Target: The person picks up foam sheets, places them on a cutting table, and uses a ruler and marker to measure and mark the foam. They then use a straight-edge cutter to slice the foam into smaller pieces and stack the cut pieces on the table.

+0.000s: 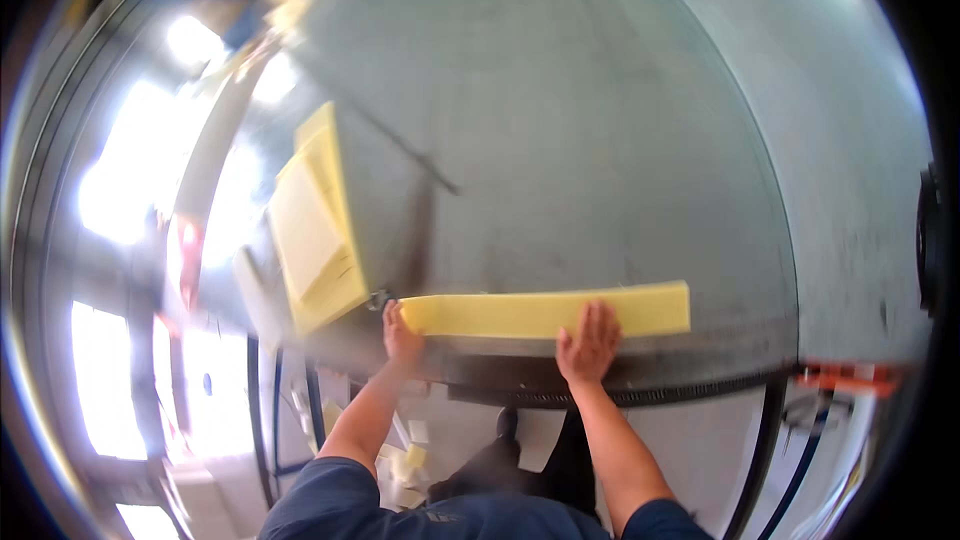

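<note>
Yellow strip (500, 316) lies lengthwise on the grey tabletop (600, 170), near the front edge, long side roughly along it. A margin of tabletop sits between strip and edge. Room to move: wide grey stretch past the strip's far side, smaller patch between its right end and the panel (835, 140) on the right. Left side is tighter — yellow sheets (343, 292) and a small metallic piece (379, 299) sit just beyond the strip's left end.

Left hand (402, 338) is at that left end, fingers pointing away from the body and close together; can't tell if they pinch it. Right hand (590, 342) lies palm down on the strip, right of its middle, fingers extended and nearly together, thumb out to the side.

Strip is long, narrow, flat-looking, smooth matte face. Sheets at left are stiff-looking, straight-edged, overlapping at angles, a paler piece (303, 225) on top. Tabletop is smooth, with dark streaks and smudges; a dark ribbed band (640, 397) runs below its front edge.

Count: 2 hands, 1 strip, 1 metallic piece, 1 paler piece. Sheets overlap, can't count. Several pale and yellow scraps (414, 457) on the floor, too blurred to count.
</note>
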Demonstrator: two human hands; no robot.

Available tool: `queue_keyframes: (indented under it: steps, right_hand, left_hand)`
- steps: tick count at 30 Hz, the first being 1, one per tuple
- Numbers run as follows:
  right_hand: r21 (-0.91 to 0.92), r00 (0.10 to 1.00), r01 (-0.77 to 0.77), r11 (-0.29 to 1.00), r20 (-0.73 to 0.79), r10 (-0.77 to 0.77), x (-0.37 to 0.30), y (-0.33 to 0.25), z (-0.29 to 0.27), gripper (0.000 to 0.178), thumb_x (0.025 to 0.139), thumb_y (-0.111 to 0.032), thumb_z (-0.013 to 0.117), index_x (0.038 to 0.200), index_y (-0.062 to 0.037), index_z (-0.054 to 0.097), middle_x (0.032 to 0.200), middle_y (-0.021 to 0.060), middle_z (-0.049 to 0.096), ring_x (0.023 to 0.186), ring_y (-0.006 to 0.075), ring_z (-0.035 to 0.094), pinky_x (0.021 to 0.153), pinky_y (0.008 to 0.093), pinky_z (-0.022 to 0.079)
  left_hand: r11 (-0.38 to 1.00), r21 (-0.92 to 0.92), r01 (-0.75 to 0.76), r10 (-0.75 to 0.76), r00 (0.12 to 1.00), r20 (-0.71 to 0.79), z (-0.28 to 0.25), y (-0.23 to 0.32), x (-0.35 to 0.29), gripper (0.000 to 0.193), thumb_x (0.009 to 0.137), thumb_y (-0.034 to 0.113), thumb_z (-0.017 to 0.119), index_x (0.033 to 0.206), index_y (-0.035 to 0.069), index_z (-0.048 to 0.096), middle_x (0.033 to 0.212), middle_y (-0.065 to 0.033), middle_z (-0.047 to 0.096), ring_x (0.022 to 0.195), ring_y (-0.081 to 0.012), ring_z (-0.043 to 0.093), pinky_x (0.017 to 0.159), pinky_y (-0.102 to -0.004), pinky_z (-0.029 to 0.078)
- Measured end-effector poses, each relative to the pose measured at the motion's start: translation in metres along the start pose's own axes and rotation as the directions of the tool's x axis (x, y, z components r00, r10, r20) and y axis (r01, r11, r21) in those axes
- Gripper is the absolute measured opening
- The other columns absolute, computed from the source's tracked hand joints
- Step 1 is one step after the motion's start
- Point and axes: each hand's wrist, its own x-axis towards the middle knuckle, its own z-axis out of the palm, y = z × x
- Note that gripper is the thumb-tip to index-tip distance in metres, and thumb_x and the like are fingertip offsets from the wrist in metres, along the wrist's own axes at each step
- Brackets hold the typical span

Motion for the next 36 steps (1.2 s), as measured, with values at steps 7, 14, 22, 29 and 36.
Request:
queue_keyframes:
  steps: [7,14,22,29,36]
  right_hand:
    - [-0.194,0.995,0.087,0.977,-0.033,-0.095,-0.005,-0.029,0.001,0.068,0.087,-0.039,0.054,0.142,-0.0025,0.038,0.150,0.0169,0.035,0.141,0.0383,0.027,0.113,0.0542,0.020]
    - [-0.218,0.977,0.129,0.967,0.196,-0.086,0.021,-0.018,-0.002,0.089,0.070,-0.038,0.076,0.143,-0.0046,0.036,0.149,0.0161,0.035,0.139,0.0370,0.030,0.113,0.0522,0.024]
    - [-0.409,0.838,0.302,0.861,0.545,-0.035,0.084,-0.055,-0.025,0.063,0.059,-0.036,0.084,0.114,-0.0124,0.063,0.115,0.0096,0.060,0.114,0.0291,0.054,0.097,0.0464,0.042]
    - [0.083,0.929,0.045,0.996,0.363,-0.072,0.116,-0.022,-0.089,0.032,0.070,-0.028,0.075,0.094,-0.0083,0.064,0.088,0.0112,0.064,0.084,0.0316,0.061,0.071,0.0431,0.049]
    - [0.396,0.944,-0.325,0.859,0.189,0.270,0.174,0.108,-0.183,0.033,0.079,-0.023,0.075,0.105,-0.0023,0.069,0.087,0.0115,0.071,0.078,0.0195,0.067,0.074,0.0341,0.052]
  left_hand:
    - [0.943,-0.280,0.179,-0.194,0.981,-0.026,-0.112,-0.076,-0.015,0.072,0.068,0.002,0.073,0.133,0.013,0.046,0.118,-0.0144,0.060,0.109,-0.0327,0.059,0.094,-0.0410,0.047]
    - [0.774,0.251,0.582,-0.326,0.705,-0.630,-0.321,-0.402,-0.133,0.051,0.077,0.024,0.069,0.122,0.008,0.054,0.111,-0.0180,0.059,0.099,-0.0364,0.058,0.087,-0.0483,0.047]
    - [0.329,0.214,0.920,-0.802,0.392,-0.450,-0.291,-0.494,-0.191,0.055,0.077,0.027,0.067,0.120,-0.003,0.050,0.118,-0.0225,0.057,0.112,-0.0390,0.054,0.096,-0.0459,0.044]
    - [0.873,-0.092,0.480,-0.483,0.875,-0.019,-0.152,-0.244,-0.089,0.051,0.072,0.011,0.075,0.118,-0.002,0.055,0.121,-0.0186,0.057,0.118,-0.0363,0.050,0.102,-0.0440,0.039]
    - [0.815,-0.540,0.208,-0.143,0.977,0.160,-0.039,0.000,-0.053,0.039,0.076,0.002,0.070,0.114,0.002,0.060,0.102,-0.0104,0.063,0.091,-0.0179,0.062,0.076,-0.0303,0.052]
